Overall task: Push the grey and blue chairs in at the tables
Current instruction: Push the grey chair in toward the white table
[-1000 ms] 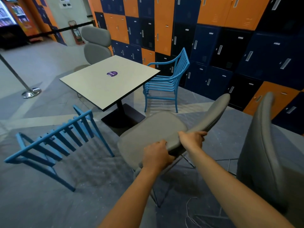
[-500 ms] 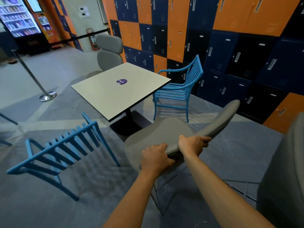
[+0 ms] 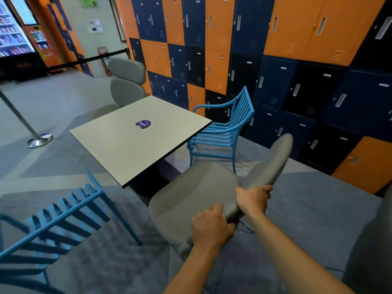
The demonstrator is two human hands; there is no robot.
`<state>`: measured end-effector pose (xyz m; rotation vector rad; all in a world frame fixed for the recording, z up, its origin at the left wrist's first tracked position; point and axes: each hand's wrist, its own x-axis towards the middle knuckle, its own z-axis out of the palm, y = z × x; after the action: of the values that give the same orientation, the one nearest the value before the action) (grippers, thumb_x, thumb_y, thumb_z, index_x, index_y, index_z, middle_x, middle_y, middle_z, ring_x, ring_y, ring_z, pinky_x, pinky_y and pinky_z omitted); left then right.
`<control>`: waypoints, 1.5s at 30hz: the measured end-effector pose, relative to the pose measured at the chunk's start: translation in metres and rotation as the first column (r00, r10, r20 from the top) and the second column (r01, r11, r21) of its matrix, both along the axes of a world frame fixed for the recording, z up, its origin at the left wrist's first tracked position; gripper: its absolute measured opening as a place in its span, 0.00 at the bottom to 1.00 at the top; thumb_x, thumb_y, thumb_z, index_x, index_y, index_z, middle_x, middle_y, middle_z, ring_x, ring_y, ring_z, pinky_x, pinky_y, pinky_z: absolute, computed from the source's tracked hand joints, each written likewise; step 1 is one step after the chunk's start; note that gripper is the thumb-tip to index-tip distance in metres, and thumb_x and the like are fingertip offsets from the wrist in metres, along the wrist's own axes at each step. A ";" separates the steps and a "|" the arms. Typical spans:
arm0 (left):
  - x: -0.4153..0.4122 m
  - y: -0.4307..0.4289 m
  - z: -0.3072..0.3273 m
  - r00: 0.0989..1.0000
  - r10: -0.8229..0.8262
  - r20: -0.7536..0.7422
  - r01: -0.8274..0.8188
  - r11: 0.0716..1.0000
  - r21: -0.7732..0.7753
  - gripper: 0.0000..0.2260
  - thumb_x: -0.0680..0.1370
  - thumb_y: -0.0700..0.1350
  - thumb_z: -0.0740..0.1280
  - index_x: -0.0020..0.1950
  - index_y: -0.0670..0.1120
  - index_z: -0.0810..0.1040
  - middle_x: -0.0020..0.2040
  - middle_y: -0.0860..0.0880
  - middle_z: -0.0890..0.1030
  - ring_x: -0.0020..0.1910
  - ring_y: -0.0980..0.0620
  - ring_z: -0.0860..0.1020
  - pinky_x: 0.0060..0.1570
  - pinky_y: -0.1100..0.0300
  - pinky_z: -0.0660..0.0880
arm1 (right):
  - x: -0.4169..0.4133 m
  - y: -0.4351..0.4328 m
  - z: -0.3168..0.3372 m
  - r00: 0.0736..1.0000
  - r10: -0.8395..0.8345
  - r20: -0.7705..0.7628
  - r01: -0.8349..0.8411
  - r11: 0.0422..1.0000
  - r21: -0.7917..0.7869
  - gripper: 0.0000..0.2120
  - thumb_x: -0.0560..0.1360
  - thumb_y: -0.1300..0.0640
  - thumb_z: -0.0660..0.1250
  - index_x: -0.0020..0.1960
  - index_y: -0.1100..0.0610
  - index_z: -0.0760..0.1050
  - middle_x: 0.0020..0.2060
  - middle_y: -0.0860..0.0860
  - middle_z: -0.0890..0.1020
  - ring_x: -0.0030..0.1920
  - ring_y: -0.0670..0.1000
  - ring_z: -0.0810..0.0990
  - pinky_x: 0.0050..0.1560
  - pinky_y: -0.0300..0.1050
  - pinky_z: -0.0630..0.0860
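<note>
A grey padded chair (image 3: pixel 191 194) stands at the near corner of the white square table (image 3: pixel 131 143), its seat close to the table edge. My left hand (image 3: pixel 210 228) grips the seat's near edge. My right hand (image 3: pixel 252 200) holds the lower edge of the backrest where it meets the seat. One blue slatted chair (image 3: pixel 224 128) sits at the table's right side against the lockers. Another blue chair (image 3: pixel 53 225) stands at the lower left, its back toward me. A second grey chair (image 3: pixel 127 81) is at the table's far side.
Orange and blue lockers (image 3: pixel 275 60) fill the wall on the right. A barrier post with a chrome base (image 3: pixel 39 141) stands at left, a vending machine (image 3: pixel 14 35) behind it. Another grey chair back (image 3: pixel 369 247) rises at the lower right edge.
The grey chair and both hands have moved forward toward the table. The view has lifted and come closer, and the grey chair back at the right has slid mostly out of frame.
</note>
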<state>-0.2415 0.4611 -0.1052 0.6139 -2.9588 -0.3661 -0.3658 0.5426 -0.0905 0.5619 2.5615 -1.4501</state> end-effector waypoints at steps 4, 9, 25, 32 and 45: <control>-0.026 0.000 -0.003 1.000 -0.001 -0.011 0.001 1.000 0.004 0.23 0.73 0.68 0.62 0.56 0.51 0.76 0.52 0.49 0.83 0.49 0.42 0.82 0.46 0.51 0.75 | -0.029 -0.002 -0.001 1.000 0.014 -0.007 -0.014 1.000 0.009 0.49 0.67 0.52 0.79 0.76 0.60 0.51 0.67 0.66 0.70 0.52 0.65 0.78 0.45 0.50 0.73; -0.043 -0.005 -0.001 0.999 0.022 -0.031 -0.021 1.000 0.020 0.26 0.72 0.70 0.61 0.56 0.51 0.77 0.53 0.49 0.83 0.49 0.42 0.82 0.47 0.52 0.74 | -0.051 -0.010 -0.005 1.000 0.014 -0.021 -0.014 1.000 0.020 0.51 0.67 0.53 0.79 0.78 0.60 0.50 0.66 0.65 0.70 0.43 0.57 0.71 0.42 0.49 0.71; -0.066 -0.033 0.012 0.990 0.143 -0.013 -0.144 0.987 -0.078 0.30 0.67 0.73 0.58 0.58 0.55 0.80 0.49 0.50 0.85 0.48 0.46 0.83 0.49 0.54 0.75 | -0.067 -0.038 0.004 0.993 0.116 0.018 -0.115 0.992 -0.042 0.58 0.70 0.54 0.76 0.80 0.65 0.35 0.77 0.68 0.56 0.68 0.69 0.71 0.64 0.58 0.75; -0.078 -0.040 0.018 0.991 0.132 0.034 -0.128 0.986 -0.106 0.31 0.68 0.73 0.58 0.62 0.57 0.79 0.51 0.52 0.85 0.50 0.48 0.82 0.52 0.54 0.75 | -0.078 -0.040 0.006 0.982 0.189 0.017 -0.189 0.982 -0.023 0.60 0.69 0.50 0.76 0.80 0.63 0.33 0.76 0.67 0.56 0.68 0.68 0.72 0.63 0.63 0.76; -0.102 -0.044 0.017 0.994 0.108 0.015 -0.107 0.991 -0.087 0.31 0.69 0.74 0.57 0.62 0.56 0.79 0.48 0.53 0.85 0.46 0.51 0.81 0.52 0.54 0.77 | -0.102 -0.044 0.010 0.986 0.169 0.011 -0.168 0.985 -0.022 0.58 0.71 0.52 0.75 0.81 0.61 0.35 0.76 0.66 0.58 0.65 0.66 0.74 0.57 0.58 0.77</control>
<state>-0.3433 0.4173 -0.0883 0.7664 -2.9261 -0.2235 -0.4675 0.4982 -0.0804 0.3403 2.5119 -1.4098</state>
